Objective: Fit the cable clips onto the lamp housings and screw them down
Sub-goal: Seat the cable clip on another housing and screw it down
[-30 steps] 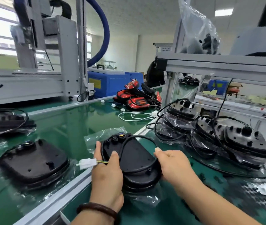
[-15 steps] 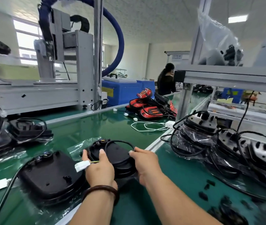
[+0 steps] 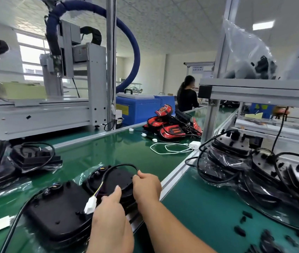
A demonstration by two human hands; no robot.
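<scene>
I see left hand (image 3: 111, 214) gripping the lamp housing (image 3: 116, 177) at its near edge, thumb on top. Right hand (image 3: 147, 186) is curled round its right rim. Housing lies on green belt (image 3: 108, 152); loose cable clips (image 3: 243, 219) well right. Yellow label (image 3: 122, 109): writing unreadable.

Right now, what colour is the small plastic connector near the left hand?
The small plastic connector is white; the head view shows it best.
</scene>
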